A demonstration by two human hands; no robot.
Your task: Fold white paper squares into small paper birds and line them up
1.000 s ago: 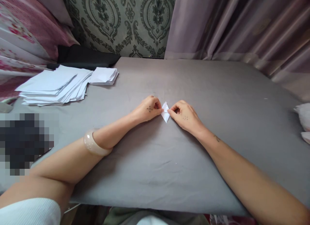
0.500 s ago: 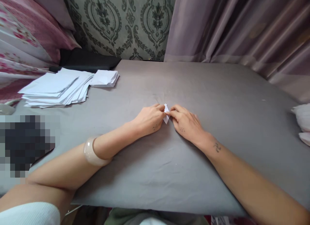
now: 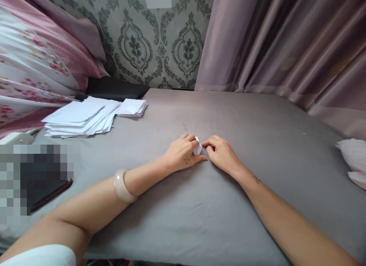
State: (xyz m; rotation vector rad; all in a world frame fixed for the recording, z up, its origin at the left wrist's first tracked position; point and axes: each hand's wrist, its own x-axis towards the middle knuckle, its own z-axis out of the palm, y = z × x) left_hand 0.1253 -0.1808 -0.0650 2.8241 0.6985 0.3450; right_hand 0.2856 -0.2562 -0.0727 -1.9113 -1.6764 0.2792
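Observation:
A small piece of folded white paper (image 3: 198, 149) is on the grey cloth between my hands, partly hidden by fingers. My left hand (image 3: 184, 150) grips it from the left, fingers bent over its upper side and thumb stretched out below it. From the right, my right hand (image 3: 221, 153) meets the paper's edge with its fingertips, the fingers drawn together in a pinch. A pale bangle (image 3: 122, 186) circles my left forearm.
Stacks of white paper sheets (image 3: 77, 117) and a smaller paper stack (image 3: 132, 107) lie at the back left, near a black item (image 3: 114, 88). A dark, partly blurred-out object (image 3: 48, 186) is at the left. White bundled material (image 3: 353, 155) sits at the right edge.
My left thumb has stretched out below the paper, and the paper has turned and tilted under my left fingers. My right hand has shifted slightly. The camera view has tipped upward.

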